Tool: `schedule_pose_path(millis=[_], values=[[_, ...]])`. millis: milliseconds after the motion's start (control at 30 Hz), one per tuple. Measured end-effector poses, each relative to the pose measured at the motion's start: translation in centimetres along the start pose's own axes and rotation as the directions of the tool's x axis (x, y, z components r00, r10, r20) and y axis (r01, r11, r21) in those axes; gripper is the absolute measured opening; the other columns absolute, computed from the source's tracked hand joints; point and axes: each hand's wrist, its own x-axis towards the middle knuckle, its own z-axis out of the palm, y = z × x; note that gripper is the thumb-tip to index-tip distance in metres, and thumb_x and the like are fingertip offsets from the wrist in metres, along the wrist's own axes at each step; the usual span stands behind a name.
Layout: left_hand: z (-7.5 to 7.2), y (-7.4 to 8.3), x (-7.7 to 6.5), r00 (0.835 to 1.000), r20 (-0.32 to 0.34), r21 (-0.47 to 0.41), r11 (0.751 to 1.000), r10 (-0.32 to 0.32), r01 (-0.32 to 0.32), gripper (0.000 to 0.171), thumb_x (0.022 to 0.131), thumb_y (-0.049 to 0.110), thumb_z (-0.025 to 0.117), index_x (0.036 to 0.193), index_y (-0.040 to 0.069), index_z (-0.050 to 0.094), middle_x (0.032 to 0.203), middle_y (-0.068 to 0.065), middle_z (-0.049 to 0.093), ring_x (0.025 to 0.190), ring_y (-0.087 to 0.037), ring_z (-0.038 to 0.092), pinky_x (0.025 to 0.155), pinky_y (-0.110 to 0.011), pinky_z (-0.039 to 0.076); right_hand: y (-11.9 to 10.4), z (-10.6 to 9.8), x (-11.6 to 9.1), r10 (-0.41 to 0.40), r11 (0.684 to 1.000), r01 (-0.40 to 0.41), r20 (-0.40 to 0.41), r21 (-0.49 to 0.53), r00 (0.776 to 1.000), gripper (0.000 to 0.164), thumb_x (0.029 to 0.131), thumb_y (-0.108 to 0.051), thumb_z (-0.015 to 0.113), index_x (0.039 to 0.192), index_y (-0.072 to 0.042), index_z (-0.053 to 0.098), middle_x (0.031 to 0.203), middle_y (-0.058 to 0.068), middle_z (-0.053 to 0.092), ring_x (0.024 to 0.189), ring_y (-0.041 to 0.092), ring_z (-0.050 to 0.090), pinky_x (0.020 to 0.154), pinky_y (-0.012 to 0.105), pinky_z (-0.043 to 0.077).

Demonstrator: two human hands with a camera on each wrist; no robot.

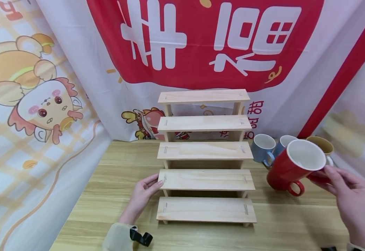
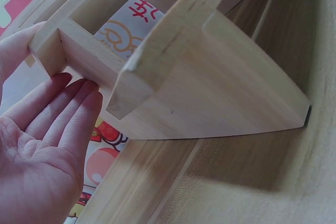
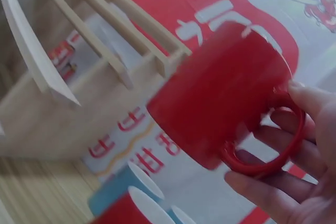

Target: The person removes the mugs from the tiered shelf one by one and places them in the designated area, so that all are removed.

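My right hand (image 1: 355, 198) grips the handle of a red mug (image 3: 220, 87) with a white inside, raised and tilted beside the wooden step rack. In the head view, that mug overlaps a second red mug (image 1: 278, 177) standing on the table behind it. At the rack's left side, my left hand (image 1: 143, 195) pinches the end of the second step (image 1: 207, 179) from the bottom. Its thumb is on top and its fingers (image 2: 79, 103) reach under the board. The tiered rack (image 1: 205, 209) is pale wood with several bare steps.
Right of the rack stand a light blue mug (image 1: 262, 148), another blue mug (image 1: 284, 141) and a mug with a tan inside (image 1: 321, 144). A printed cloth (image 1: 201, 45) hangs close behind the rack. More cloth (image 1: 44, 139) borders the wooden table (image 1: 107, 195) on the left.
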Motion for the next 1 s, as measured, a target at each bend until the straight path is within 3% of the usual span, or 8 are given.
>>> schedule_pose_path(millis=[200, 267, 400, 500, 633, 733, 833, 1000], values=[[0.1, 0.1, 0.0, 1.000, -0.002, -0.003, 1.000, 0.003, -0.003, 0.052, 0.095, 0.005, 0.071, 0.139, -0.015, 0.050, 0.131, -0.029, 0.061, 0.113, -0.021, 0.066, 0.097, -0.029, 0.053, 0.1, -2.2, 1.2, 0.022, 0.996, -0.007, -0.176, 0.087, 0.984, 0.017, 0.098, 0.000, 0.065, 0.109, 0.012, 0.071, 0.099, 0.010, 0.077, 0.084, 0.017, 0.075, 0.069, 0.027, 0.059], [0.1, 0.1, 0.0, 1.000, -0.004, -0.006, 1.000, 0.003, -0.003, 0.052, 0.095, 0.004, 0.071, 0.139, -0.015, 0.051, 0.131, -0.029, 0.061, 0.112, -0.021, 0.066, 0.097, -0.029, 0.053, 0.3, -2.8, 1.6, 0.074, 0.997, -0.065, -0.284, 0.039, 0.956, 0.017, 0.097, -0.008, 0.069, 0.108, 0.004, 0.073, 0.101, 0.002, 0.076, 0.084, 0.010, 0.074, 0.068, 0.021, 0.058], [0.0, 0.0, -0.1, 1.000, -0.008, -0.011, 1.000, 0.003, -0.003, 0.051, 0.095, 0.003, 0.071, 0.138, -0.014, 0.051, 0.130, -0.028, 0.061, 0.111, -0.019, 0.067, 0.097, -0.030, 0.053, 1.0, -4.1, 1.9, 0.191, 0.965, -0.252, -0.455, -0.077, 0.870, 0.023, 0.094, -0.029, 0.074, 0.112, -0.015, 0.074, 0.102, -0.011, 0.069, 0.084, -0.001, 0.067, 0.065, 0.008, 0.052], [0.0, 0.0, -0.1, 1.000, -0.007, -0.013, 1.000, 0.007, -0.007, 0.051, 0.095, 0.003, 0.071, 0.139, -0.014, 0.051, 0.131, -0.029, 0.061, 0.111, -0.019, 0.067, 0.097, -0.030, 0.053, 2.0, -5.4, 1.8, 0.226, 0.950, -0.300, -0.479, -0.082, 0.848, 0.024, 0.093, -0.032, 0.075, 0.114, -0.019, 0.072, 0.099, -0.013, 0.068, 0.080, -0.004, 0.067, 0.063, 0.007, 0.052], [0.0, -0.1, -0.1, 1.000, -0.007, -0.011, 1.000, 0.003, -0.003, 0.052, 0.095, 0.004, 0.071, 0.139, -0.014, 0.050, 0.131, -0.029, 0.061, 0.110, -0.019, 0.067, 0.097, -0.028, 0.053, 3.9, -6.9, 1.8, 0.196, 0.977, -0.214, -0.451, 0.012, 0.871, 0.023, 0.095, -0.022, 0.075, 0.114, -0.009, 0.075, 0.098, -0.007, 0.074, 0.077, 0.003, 0.072, 0.063, 0.015, 0.057], [0.0, -0.1, -0.1, 1.000, -0.008, -0.007, 1.000, -0.003, 0.003, 0.052, 0.095, 0.004, 0.071, 0.139, -0.014, 0.051, 0.131, -0.028, 0.061, 0.111, -0.020, 0.067, 0.097, -0.029, 0.053, 5.1, -7.6, 1.9, 0.186, 0.982, -0.158, -0.456, 0.099, 0.870, 0.020, 0.093, -0.014, 0.075, 0.111, -0.003, 0.075, 0.100, -0.002, 0.076, 0.077, 0.009, 0.074, 0.062, 0.022, 0.058], [0.0, -0.1, 0.0, 1.000, -0.004, -0.005, 1.000, 0.000, 0.000, 0.052, 0.095, 0.005, 0.071, 0.139, -0.014, 0.051, 0.131, -0.028, 0.061, 0.112, -0.020, 0.066, 0.097, -0.029, 0.053, 6.1, -8.3, 1.9, 0.212, 0.977, -0.184, -0.501, 0.106, 0.839, 0.017, 0.090, -0.015, 0.079, 0.104, -0.005, 0.077, 0.096, -0.003, 0.076, 0.073, 0.009, 0.074, 0.059, 0.022, 0.058], [0.0, -0.1, -0.1, 1.000, 0.002, 0.000, 1.000, 0.012, -0.012, 0.053, 0.096, 0.006, 0.071, 0.140, -0.014, 0.050, 0.132, -0.028, 0.061, 0.112, -0.020, 0.066, 0.097, -0.028, 0.052, 7.6, -9.1, 2.1, 0.224, 0.962, -0.275, -0.578, 0.000, 0.784, 0.016, 0.087, -0.022, 0.083, 0.097, -0.010, 0.080, 0.085, -0.011, 0.074, 0.067, 0.001, 0.070, 0.053, 0.017, 0.056]])
